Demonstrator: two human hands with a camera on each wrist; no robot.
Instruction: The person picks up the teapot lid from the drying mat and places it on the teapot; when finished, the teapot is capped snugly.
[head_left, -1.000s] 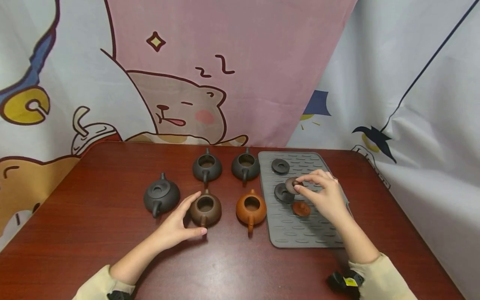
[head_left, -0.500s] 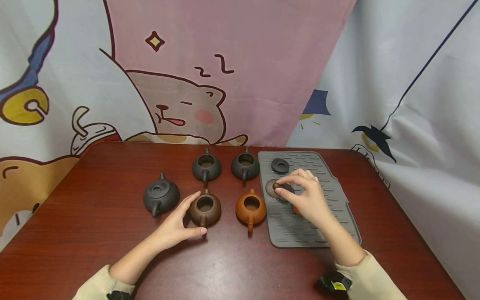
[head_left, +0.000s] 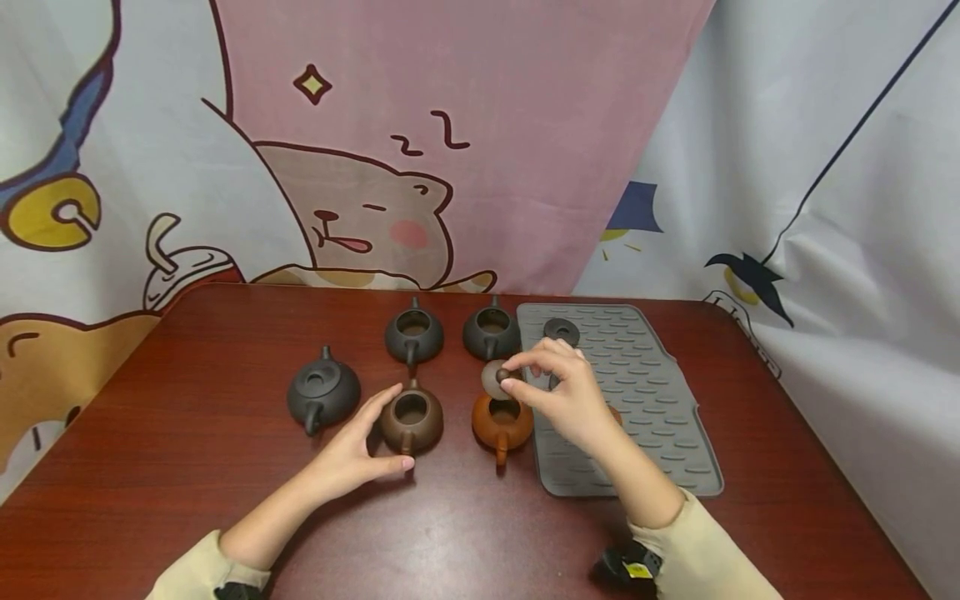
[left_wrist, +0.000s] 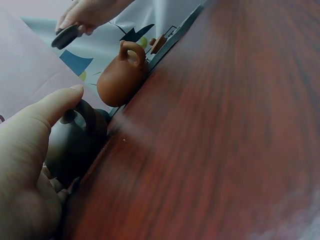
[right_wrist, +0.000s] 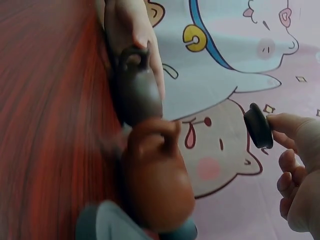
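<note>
My left hand (head_left: 348, 454) holds the brown teapot (head_left: 426, 425), thumb by its handle and fingers along the spout side. The teapot has no lid on, and its round mouth faces up. With thumb and index finger, my right hand (head_left: 562, 396) pinches a brown teapot lid (head_left: 491, 381) by its round knob. In the head view this lid overlaps the back of the orange teapot (head_left: 487, 423), also lidless. The left wrist view shows the lid (left_wrist: 65, 36) held up in the air, tilted. In the right wrist view the lid (right_wrist: 257, 126) appears dark, seen edge-on.
Two lidless dark teapots, one left (head_left: 412, 339) and one right (head_left: 480, 333), stand behind. A lidded dark teapot (head_left: 333, 396) stands at left. The grey mat (head_left: 652, 425) bears a dark lid (head_left: 562, 331), another mostly hidden, and an orange lid (left_wrist: 157, 44).
My right hand has carried the brown lid leftward from over the mat to the back of the orange teapot. The left hand and the brown teapot have stayed in place.
</note>
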